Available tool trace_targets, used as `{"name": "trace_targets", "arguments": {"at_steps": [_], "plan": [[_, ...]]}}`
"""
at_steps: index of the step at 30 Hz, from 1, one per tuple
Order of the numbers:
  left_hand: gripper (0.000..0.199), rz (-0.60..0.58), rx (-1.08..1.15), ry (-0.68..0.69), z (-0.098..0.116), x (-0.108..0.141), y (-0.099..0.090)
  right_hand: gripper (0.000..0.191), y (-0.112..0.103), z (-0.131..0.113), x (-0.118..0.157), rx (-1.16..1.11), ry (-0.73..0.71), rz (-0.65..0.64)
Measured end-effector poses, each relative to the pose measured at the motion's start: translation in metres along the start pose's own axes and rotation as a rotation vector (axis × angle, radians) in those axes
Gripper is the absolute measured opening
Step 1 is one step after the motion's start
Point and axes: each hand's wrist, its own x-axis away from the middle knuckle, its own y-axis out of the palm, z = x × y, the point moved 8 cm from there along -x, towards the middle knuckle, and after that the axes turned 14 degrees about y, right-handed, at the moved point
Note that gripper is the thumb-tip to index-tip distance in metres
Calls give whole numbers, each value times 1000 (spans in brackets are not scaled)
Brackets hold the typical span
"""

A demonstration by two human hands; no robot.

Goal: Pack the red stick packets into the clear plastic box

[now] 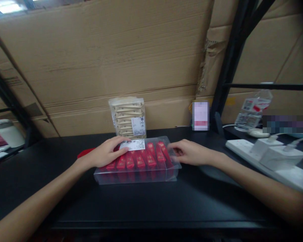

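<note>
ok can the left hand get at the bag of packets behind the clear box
Probably yes. The left hand rests on the clear plastic box, just in front of the upright bag of packets. Nothing seems to stand between them, so a short reach past the box's back edge looks enough.

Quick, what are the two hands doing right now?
Left hand: open, lying on the clear plastic box, not gripping.
Right hand: open, slightly blurred, fingers at the box's right end; no clear grip.
</note>
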Motion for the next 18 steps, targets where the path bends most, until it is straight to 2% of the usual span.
{"name": "trace_targets", "arguments": {"at_steps": [5,11,14,18], "plan": [[44,5,11,2,2,0,-1,21,-6,5,-2,46,68,70],[42,33,87,-10,3,0,-2,27,-50,34,-1,89,162,483],[42,125,251,-73,-8,0,-3,29,-64,43,2,47,159,582],[60,382,485,-184,-40,5,-16,33,-61,37,2,-23,99,570]]}}
